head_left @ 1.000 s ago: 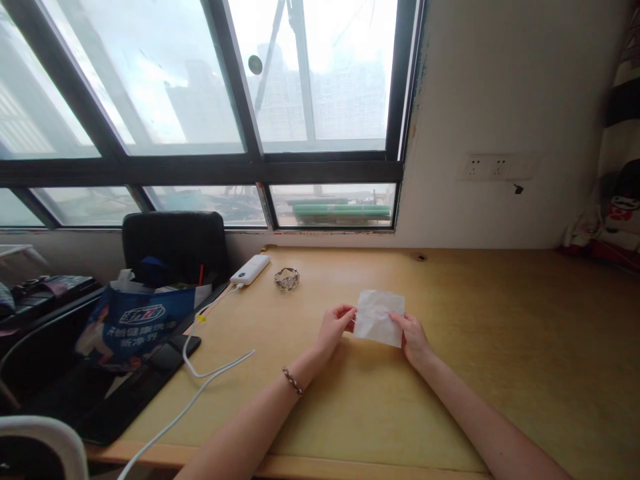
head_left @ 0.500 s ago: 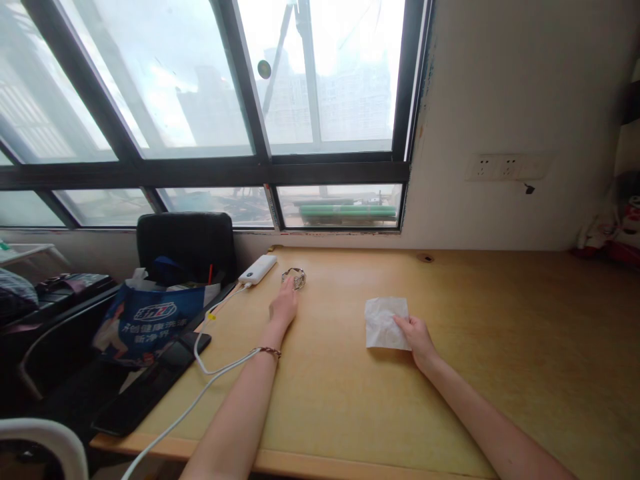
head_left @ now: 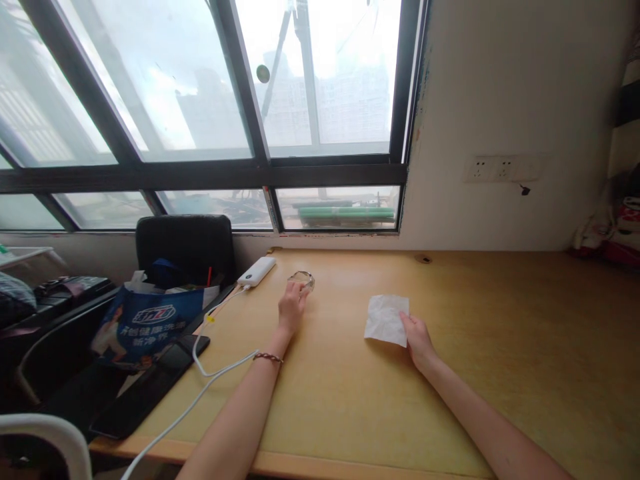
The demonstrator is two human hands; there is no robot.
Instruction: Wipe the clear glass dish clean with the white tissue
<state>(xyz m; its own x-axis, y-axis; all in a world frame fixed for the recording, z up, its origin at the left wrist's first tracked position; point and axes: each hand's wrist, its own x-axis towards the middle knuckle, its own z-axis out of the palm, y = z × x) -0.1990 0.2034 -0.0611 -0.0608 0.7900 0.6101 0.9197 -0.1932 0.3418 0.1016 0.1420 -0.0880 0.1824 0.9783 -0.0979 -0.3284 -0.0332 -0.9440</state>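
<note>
Since my right hand pinched only the paper square's right edge, its face lay mostly uncovered. Left hand was half-curled at the metal bangle's near side, over the desk; grip unclear through blur.

Left hand: fingers at near edge of open metal ring, grip unclear. Right hand, at left hand's 3–4 o'clock, pinches right edge of creased white sheet over worktop. From left hand: white power bank at 10–11 o'clock, white cable plugged in; blue bag at 9; black chair at 10. Wall sockets at right hand's 1 o'clock.
</note>
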